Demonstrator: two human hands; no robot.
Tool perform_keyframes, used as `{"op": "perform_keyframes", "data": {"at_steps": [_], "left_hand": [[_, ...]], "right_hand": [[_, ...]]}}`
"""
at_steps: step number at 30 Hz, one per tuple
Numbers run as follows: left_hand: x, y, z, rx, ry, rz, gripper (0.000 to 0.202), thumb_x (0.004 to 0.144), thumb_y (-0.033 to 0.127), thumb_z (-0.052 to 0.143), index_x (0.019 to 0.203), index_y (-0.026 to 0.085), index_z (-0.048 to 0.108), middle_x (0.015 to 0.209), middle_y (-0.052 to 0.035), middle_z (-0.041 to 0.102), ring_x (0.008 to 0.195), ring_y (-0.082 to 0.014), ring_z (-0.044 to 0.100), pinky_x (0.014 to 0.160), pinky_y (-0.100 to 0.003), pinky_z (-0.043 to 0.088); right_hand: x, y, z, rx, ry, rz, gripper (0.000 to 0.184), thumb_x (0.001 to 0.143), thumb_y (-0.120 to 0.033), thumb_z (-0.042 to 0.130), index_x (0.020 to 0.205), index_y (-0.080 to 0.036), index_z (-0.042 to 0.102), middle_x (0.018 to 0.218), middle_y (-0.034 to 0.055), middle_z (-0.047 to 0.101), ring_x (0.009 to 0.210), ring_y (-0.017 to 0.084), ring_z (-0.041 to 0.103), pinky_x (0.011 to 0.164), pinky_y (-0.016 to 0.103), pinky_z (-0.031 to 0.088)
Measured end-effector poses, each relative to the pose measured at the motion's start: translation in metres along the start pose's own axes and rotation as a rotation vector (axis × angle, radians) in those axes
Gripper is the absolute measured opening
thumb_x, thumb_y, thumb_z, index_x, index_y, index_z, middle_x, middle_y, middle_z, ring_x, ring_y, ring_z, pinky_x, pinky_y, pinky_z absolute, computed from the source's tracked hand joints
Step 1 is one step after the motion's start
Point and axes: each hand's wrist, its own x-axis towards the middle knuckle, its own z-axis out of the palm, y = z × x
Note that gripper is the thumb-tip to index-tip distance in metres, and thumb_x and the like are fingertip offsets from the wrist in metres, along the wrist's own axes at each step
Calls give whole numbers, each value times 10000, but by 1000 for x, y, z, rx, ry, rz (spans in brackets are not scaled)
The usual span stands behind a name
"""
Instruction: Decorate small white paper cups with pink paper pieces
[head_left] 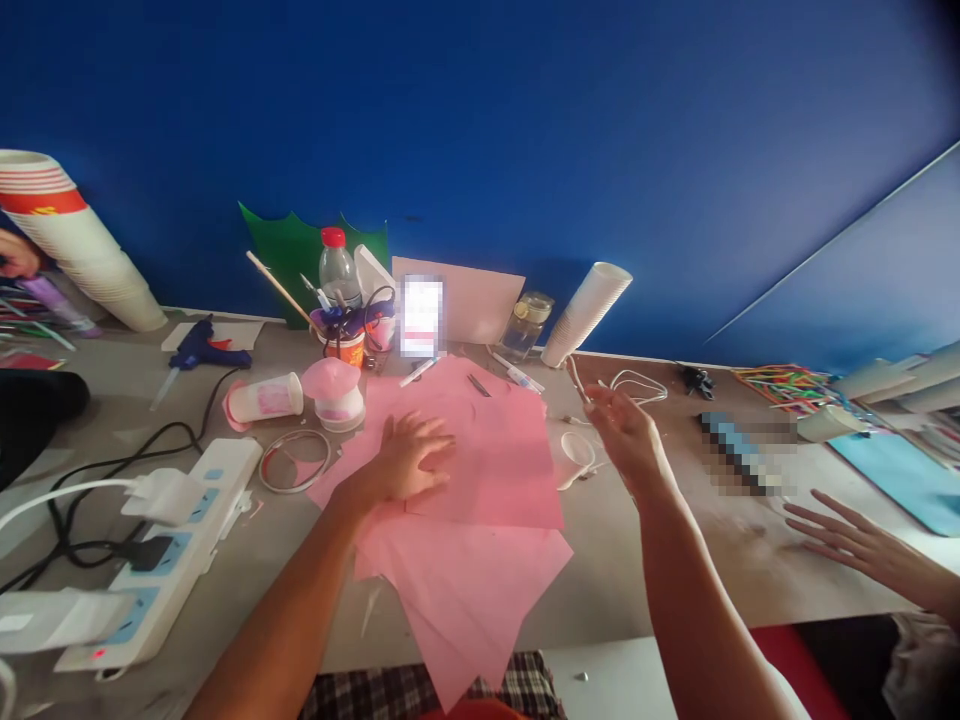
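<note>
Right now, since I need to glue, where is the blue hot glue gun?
In the head view, the blue hot glue gun lies toward the left, on a white sheet, just left of the pink-stained plastic cup.

No words, labels or numbers can be read clearly anywhere.

The left forearm and right forearm are bare, and so are the left hand and right hand, with no glove, ring or watch visible on either. At the bottom of the view, a plaid cloth in dark checks covers the lap, and an orange cloth shows at its lower edge. A white cloth beside the right arm may be a sleeve, but the view cannot settle that.
</note>
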Motion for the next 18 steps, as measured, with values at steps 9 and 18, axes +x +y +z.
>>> {"op": "perform_keyframes", "data": {"at_steps": [9, 18], "left_hand": [[3, -4, 14, 125, -184, -4, 729, 695, 498, 645, 1369, 365, 399, 1542, -48, 229, 1409, -415, 26, 1060, -662, -7], [6, -2, 18, 70, -39, 46, 753, 625, 423, 738, 1305, 250, 467, 1389, -96, 446, 1313, -341, 298, 1108, -530, 150]], "right_hand": [[-29, 52, -10, -437, -283, -153, 818, 682, -406, 696, 1402, -249, 342, 1394, 138, 450, 1325, 345, 352, 1045, 580, 269], [-10, -3, -13, -377, 178, -240, 614, 738, -403, 644, 1299, -223, 470, 1262, 126, 548, 1179, 317, 492, 990, 543, 365]]}}
